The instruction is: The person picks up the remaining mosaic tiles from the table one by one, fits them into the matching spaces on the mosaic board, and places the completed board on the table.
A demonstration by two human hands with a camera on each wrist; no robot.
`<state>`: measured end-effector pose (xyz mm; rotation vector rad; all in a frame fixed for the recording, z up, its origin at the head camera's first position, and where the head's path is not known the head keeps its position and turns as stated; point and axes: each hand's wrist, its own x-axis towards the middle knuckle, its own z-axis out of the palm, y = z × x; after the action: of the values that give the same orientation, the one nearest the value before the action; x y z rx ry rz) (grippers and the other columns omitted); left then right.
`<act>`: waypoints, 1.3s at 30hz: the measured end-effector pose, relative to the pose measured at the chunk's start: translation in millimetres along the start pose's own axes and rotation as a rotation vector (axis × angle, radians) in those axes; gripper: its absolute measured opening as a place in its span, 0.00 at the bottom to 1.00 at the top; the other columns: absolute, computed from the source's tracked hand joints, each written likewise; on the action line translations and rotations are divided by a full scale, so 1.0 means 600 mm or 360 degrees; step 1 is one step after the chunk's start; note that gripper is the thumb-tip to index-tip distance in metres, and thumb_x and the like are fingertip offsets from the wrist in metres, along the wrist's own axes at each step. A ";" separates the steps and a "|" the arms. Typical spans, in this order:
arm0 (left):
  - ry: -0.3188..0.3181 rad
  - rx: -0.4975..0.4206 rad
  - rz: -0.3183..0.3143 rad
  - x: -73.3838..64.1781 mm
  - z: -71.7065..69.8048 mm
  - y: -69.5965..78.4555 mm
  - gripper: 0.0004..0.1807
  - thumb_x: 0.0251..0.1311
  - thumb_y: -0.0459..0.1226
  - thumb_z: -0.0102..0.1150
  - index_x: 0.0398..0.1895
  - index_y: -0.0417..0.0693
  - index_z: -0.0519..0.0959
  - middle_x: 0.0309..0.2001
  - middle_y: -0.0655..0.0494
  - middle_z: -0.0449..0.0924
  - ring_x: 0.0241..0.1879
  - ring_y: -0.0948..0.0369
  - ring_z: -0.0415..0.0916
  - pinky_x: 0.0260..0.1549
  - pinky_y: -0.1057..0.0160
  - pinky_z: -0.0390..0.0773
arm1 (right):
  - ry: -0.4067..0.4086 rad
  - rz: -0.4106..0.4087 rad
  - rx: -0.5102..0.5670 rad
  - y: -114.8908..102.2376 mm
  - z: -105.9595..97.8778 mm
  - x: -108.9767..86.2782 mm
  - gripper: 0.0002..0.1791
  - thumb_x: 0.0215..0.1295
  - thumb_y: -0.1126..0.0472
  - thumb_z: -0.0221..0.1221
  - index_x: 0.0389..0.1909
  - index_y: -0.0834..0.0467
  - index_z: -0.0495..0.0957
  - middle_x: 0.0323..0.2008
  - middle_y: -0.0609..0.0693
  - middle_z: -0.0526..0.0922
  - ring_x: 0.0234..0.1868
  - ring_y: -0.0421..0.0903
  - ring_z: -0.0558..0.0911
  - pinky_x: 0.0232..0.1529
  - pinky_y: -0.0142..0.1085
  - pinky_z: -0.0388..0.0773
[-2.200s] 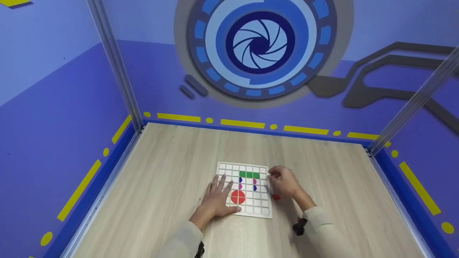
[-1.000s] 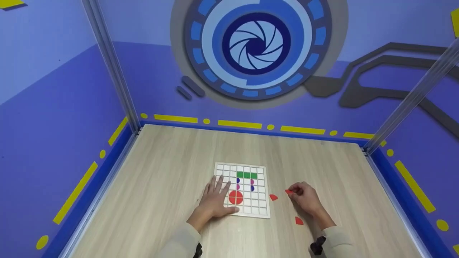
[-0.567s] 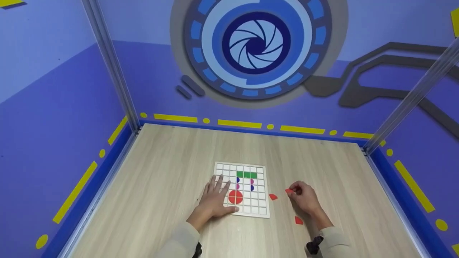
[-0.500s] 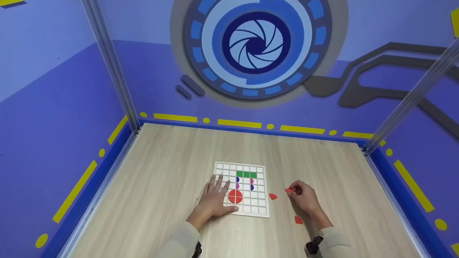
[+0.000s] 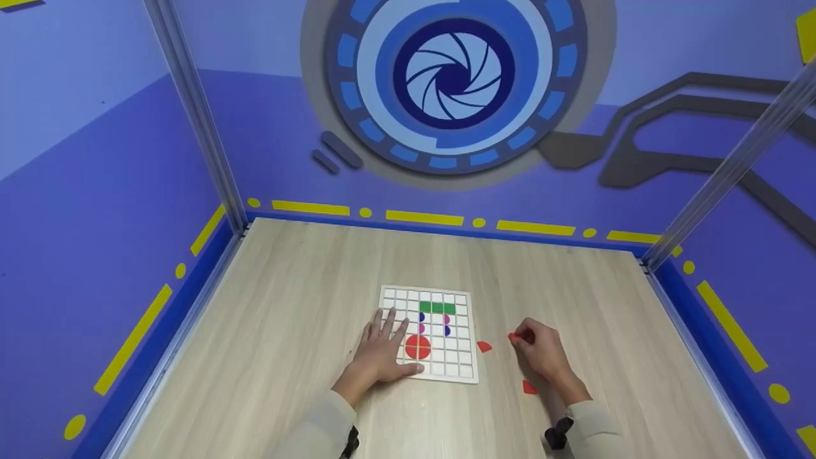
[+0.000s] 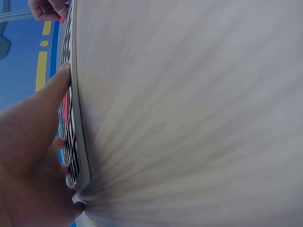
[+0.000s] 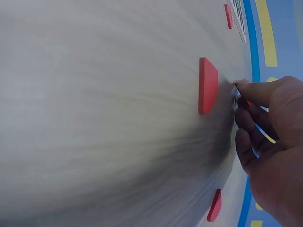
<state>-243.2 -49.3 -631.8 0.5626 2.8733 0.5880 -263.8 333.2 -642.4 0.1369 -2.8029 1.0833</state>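
Observation:
A white grid board [image 5: 454, 370] lies on the table, bearing a red circle of quarter pieces [image 5: 413, 342], a green bar [image 5: 437, 307] and small blue and pink half-rounds. My left hand [image 5: 377, 357] rests with spread fingers over the board's left side, thumb along its near edge. To the right of the board, my right hand [image 5: 543, 349] pinches a red quarter-circle piece [image 5: 512, 336] between thumb and fingers, low at the tabletop. In the right wrist view, fingers [image 7: 258, 94] mostly hide that piece.
One loose red quarter piece [image 5: 484, 346] lies beside the board's right edge, another [image 5: 530, 387] nearer me by the right wrist. A further red piece [image 7: 214, 205] shows low in the right wrist view. Blue panels [image 5: 127, 255] wall the wooden table [image 5: 306, 268].
My right hand has moved from the board's right edge out to the right and now pinches a red quarter piece, staying there over the last second. The left hand stays on the board.

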 end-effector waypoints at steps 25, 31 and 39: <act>-0.0016 -0.0012 -0.0003 -0.001 -0.002 -0.001 0.58 0.62 0.67 0.64 0.85 0.44 0.55 0.85 0.36 0.40 0.83 0.35 0.32 0.79 0.35 0.42 | -0.0149 0.0064 0.0529 -0.123 0.077 0.009 0.10 0.72 0.72 0.64 0.48 0.57 0.87 0.39 0.52 0.84 0.38 0.48 0.81 0.34 0.32 0.80; -0.0009 0.0013 -0.0005 -0.001 -0.004 0.001 0.58 0.62 0.68 0.64 0.85 0.43 0.56 0.85 0.36 0.41 0.83 0.35 0.34 0.79 0.36 0.45 | -0.0192 -0.0005 0.0490 -0.149 0.098 0.014 0.08 0.72 0.71 0.64 0.41 0.56 0.86 0.36 0.48 0.84 0.38 0.47 0.80 0.38 0.33 0.77; -0.0025 0.0007 -0.0027 0.002 0.000 0.002 0.58 0.63 0.67 0.64 0.85 0.44 0.55 0.86 0.37 0.39 0.83 0.36 0.32 0.80 0.36 0.41 | -0.0153 0.0028 0.0473 -0.160 0.126 0.012 0.06 0.71 0.72 0.64 0.38 0.59 0.86 0.34 0.49 0.83 0.37 0.45 0.79 0.38 0.34 0.77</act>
<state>-244.3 -47.8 -631.7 0.5404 2.8623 0.5722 -264.9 211.1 -633.3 0.1994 -2.7094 1.5310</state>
